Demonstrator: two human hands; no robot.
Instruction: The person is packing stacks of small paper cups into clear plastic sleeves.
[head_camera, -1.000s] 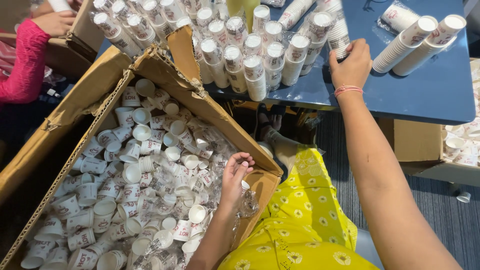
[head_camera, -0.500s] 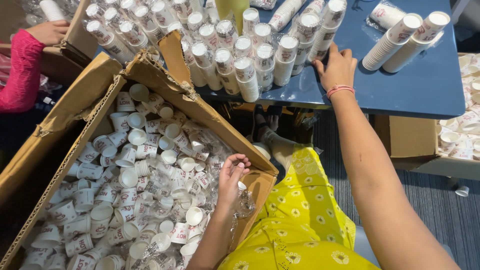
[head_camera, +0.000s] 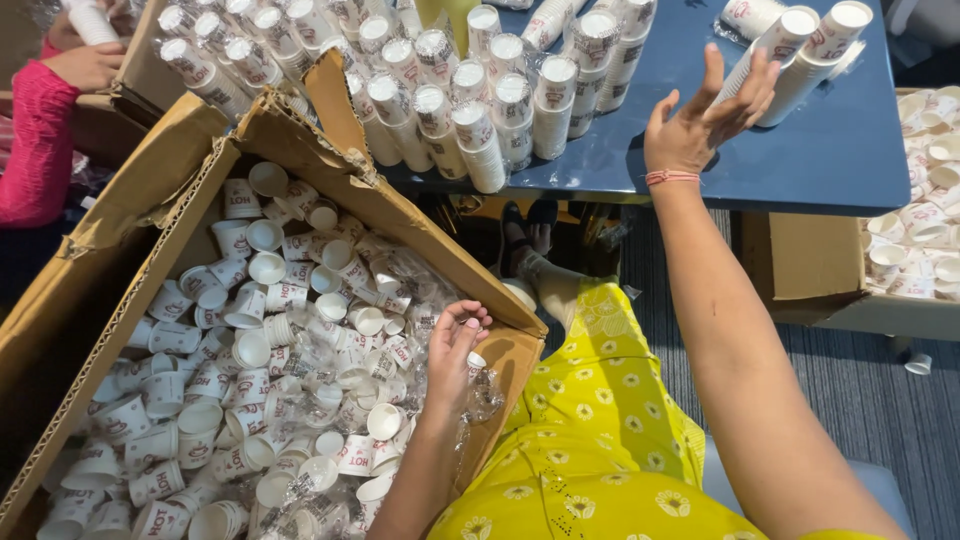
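1. Since the earlier frame, my right hand (head_camera: 700, 125) has lifted off the stacked cups and now hangs above the blue bench (head_camera: 850, 150), fingers (head_camera: 745, 85) spread wide and holding nothing.
2. Head view, right side: the lying cup stacks (head_camera: 800, 45) sit just beyond those fingertips, near but not gripped.
3. Head view, left side: my left hand (head_camera: 455, 345) is down in the cardboard box (head_camera: 130, 230), fingers curled narrow over the loose paper cups (head_camera: 270, 330); whether they pinch a cup or the clear wrap, I cannot tell.
4. Wrapped cup sleeves (head_camera: 480, 110) crowd the bench's near-left part, well apart from my right hand.
5. Another person's pink sleeve (head_camera: 35, 140) shows at the far left, and a second box of cups (head_camera: 920, 250) stands at the right.
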